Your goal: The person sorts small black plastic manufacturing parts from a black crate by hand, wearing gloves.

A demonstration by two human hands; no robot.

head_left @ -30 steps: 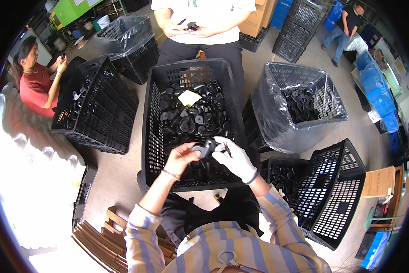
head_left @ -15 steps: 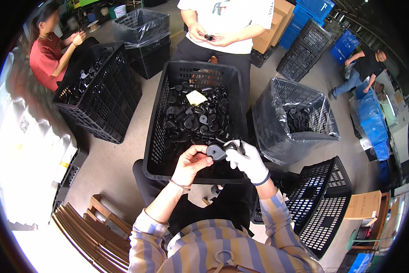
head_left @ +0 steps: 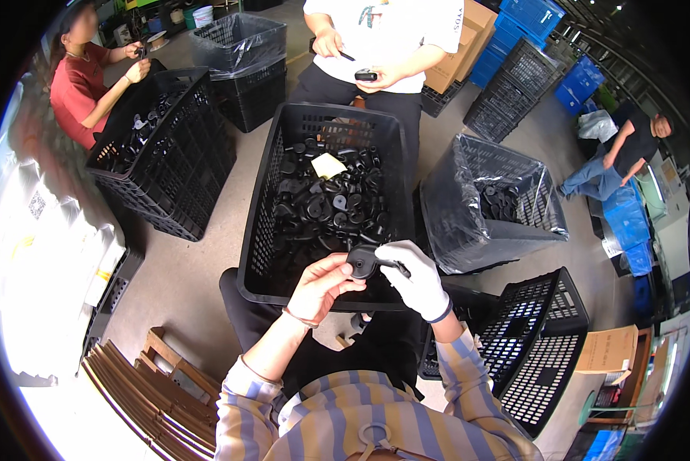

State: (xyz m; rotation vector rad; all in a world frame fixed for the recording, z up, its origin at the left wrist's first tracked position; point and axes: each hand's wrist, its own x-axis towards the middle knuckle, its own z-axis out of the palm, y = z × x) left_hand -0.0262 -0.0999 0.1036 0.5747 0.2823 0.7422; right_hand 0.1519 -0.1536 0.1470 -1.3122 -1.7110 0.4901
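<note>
My bare left hand (head_left: 322, 286) pinches a black plastic part (head_left: 361, 263) by its round disc end, just above the near end of a large black crate (head_left: 254, 286). My right hand (head_left: 415, 280), in a white glove, is closed at the other side of this part. A slim dark piece (head_left: 400, 269) shows by its fingers; whether it belongs to the part or is a separate tool, I cannot tell. Inside the crate lie many similar black parts (head_left: 337, 203), with a yellow slip of paper (head_left: 328, 166) on top.
A plastic-lined crate (head_left: 456, 223) with black parts stands to the right, near a tilted crate (head_left: 541, 346). Across from me, a person (head_left: 383, 46) handles a black part. Another crate (head_left: 168, 169) and a person in red (head_left: 84, 84) are at left. Flattened cardboard (head_left: 130, 399) leans lower left.
Both hands have come slightly nearer to me with the part, and the gloved hand has turned over it. The co-worker opposite has moved their hands apart; the person at far right has shifted.
</note>
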